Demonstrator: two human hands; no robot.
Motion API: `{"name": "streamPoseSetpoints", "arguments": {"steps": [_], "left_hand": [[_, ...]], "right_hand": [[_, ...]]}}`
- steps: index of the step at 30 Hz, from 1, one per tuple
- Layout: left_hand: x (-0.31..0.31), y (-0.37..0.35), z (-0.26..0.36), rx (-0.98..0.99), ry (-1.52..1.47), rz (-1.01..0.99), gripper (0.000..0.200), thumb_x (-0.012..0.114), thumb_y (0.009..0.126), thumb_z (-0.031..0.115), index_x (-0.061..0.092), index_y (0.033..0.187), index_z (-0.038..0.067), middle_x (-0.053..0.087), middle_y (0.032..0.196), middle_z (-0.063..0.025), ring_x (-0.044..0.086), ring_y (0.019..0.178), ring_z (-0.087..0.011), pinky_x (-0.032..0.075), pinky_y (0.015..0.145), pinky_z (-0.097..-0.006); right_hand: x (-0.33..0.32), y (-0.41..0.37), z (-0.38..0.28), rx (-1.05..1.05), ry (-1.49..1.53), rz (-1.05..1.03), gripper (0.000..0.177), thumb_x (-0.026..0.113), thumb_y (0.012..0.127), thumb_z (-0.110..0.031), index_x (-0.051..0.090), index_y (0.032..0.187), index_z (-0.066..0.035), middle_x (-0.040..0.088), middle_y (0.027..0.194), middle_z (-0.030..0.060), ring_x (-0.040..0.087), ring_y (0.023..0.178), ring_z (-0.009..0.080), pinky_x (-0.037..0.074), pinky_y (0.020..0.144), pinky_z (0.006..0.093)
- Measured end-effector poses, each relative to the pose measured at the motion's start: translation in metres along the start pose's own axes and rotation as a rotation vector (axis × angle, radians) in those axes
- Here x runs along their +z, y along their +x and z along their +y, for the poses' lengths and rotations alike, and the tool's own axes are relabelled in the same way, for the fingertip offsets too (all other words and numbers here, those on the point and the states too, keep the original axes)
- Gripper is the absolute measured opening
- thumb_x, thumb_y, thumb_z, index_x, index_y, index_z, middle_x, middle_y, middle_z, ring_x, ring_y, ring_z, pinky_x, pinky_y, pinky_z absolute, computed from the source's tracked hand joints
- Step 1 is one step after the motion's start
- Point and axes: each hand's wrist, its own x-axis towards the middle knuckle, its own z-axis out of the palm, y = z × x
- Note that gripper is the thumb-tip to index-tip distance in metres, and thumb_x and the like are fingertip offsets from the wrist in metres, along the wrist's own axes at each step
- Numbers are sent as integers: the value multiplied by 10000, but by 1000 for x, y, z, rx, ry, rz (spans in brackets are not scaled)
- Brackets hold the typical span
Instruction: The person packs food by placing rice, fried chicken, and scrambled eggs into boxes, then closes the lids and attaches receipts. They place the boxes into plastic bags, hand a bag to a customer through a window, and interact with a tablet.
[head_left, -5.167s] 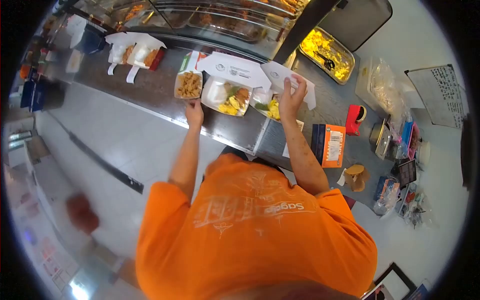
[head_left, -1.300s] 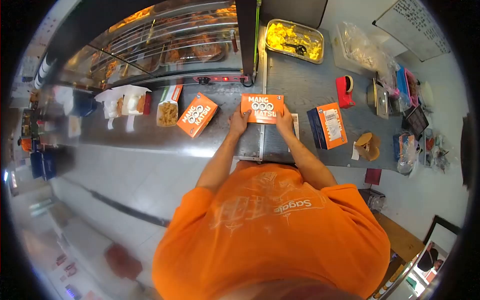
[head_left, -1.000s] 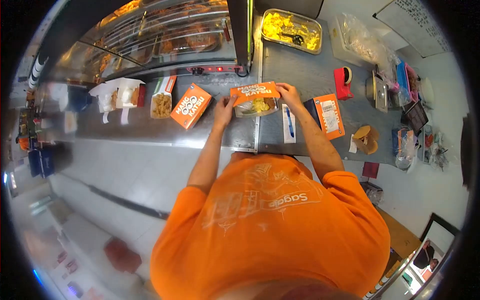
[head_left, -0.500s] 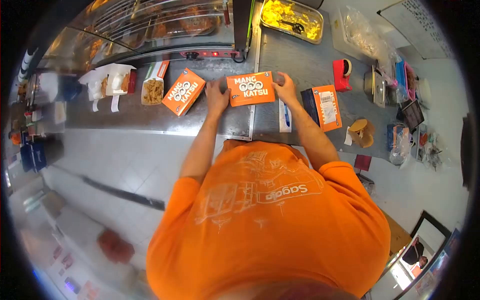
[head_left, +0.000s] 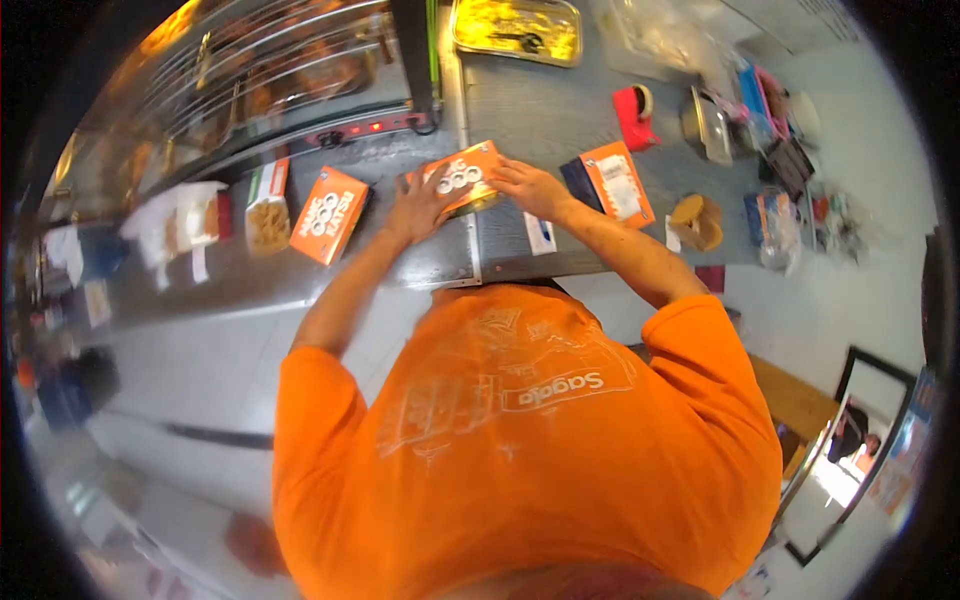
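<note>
An orange takeaway box [head_left: 462,178] with white lettering sits at the counter seam, tilted up toward the right, some yellow showing below its front edge. My left hand [head_left: 418,208] lies over its left end, fingers across the lid. At the right end, my right hand [head_left: 530,190] grips the edge with its fingertips. Left of my hands stands another orange takeaway box [head_left: 330,215], closed. Beyond it is an open paper tray [head_left: 268,222] of brown food. To the right, an orange box [head_left: 618,185] with a white label leans by a dark item.
A metal tray of yellow food [head_left: 515,30] with a black spoon stands at the back. A red tape dispenser [head_left: 634,118], a brown paper cup [head_left: 697,222] and a blue pen [head_left: 546,232] lie to the right. A glass display warmer [head_left: 290,85] borders the back left.
The box between my hands has turned, its right end now higher. My left hand has moved from its side onto the lid. The whole view has shifted and tilted.
</note>
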Motion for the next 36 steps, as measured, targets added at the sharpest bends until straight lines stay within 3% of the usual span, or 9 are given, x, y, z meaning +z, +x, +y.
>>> {"name": "streamPoseSetpoints", "arguments": {"steps": [6, 10, 13, 15, 23, 28, 30, 32, 36], "left_hand": [[-18, 3, 19, -118, -92, -144, 659, 610, 754, 574, 385, 1357, 429, 121, 1511, -161, 115, 1355, -459, 185, 981, -725], [3, 14, 34, -203, -399, 94, 602, 753, 629, 292, 592, 1205, 355, 249, 1448, -201, 210, 1311, -450, 230, 1051, -575], [15, 8, 77, -539, -448, 481, 588, 761, 592, 275, 633, 1165, 315, 327, 1381, -238, 303, 1239, -407, 240, 1036, -506], [16, 8, 100, -682, -365, 508, 596, 760, 596, 285, 627, 1175, 313, 324, 1386, -228, 307, 1239, -404, 256, 1025, -499], [1, 17, 118, -999, -219, 174, 756, 771, 633, 345, 452, 1318, 355, 243, 1453, -175, 261, 1283, -440, 183, 949, -740], [-4, 21, 106, -1004, -311, 170, 764, 776, 622, 372, 445, 1309, 322, 283, 1421, -182, 322, 1237, -435, 282, 964, -630], [-9, 23, 111, -1027, -265, 229, 764, 771, 616, 374, 460, 1313, 344, 310, 1404, -174, 345, 1219, -426, 307, 952, -584], [-31, 27, 127, -948, -285, 378, 755, 764, 601, 371, 485, 1302, 387, 325, 1395, -182, 370, 1187, -410, 299, 954, -555], [-84, 41, 161, -839, -74, 497, 722, 751, 576, 361, 528, 1260, 426, 340, 1378, -185, 389, 1136, -369, 290, 938, -506]], "right_hand": [[-42, -14, -8, 255, -37, 213, 349, 580, 799, -135, 582, 1146, -99, 522, 1228, 92, 428, 1230, 284, 364, 991, 452], [-95, -71, 100, 856, -238, 833, 159, 596, 816, -199, 660, 925, -103, 616, 875, 130, 577, 835, 314, 456, 750, 423], [-71, -139, 198, 1306, -309, 797, 192, 580, 851, -251, 657, 950, -106, 625, 840, 84, 577, 758, 276, 460, 709, 391], [-73, -160, 229, 1720, 862, 376, 221, 634, 845, -318, 674, 914, -112, 619, 850, 46, 576, 769, 222, 455, 679, 323], [-8, -219, 247, 1083, 1534, 727, 118, 690, 783, -154, 687, 865, -68, 635, 876, 59, 558, 721, 153, 441, 665, 270], [-1, -214, 230, 1141, -104, 643, 99, 629, 797, -85, 673, 761, -4, 636, 810, 85, 614, 805, 164, 473, 755, 321], [-9, -210, 219, 1093, -227, 543, 154, 605, 845, -132, 653, 788, 2, 602, 762, 78, 616, 689, 171, 490, 648, 316], [-57, -180, 176, 1355, 1013, 915, 173, 588, 886, -177, 634, 829, -20, 561, 693, 49, 567, 545, 134, 452, 496, 263], [-113, -113, 68, 847, 1434, 587, 181, 592, 895, -205, 645, 906, -32, 557, 640, 1, 519, 506, 76, 398, 436, 233]]}}
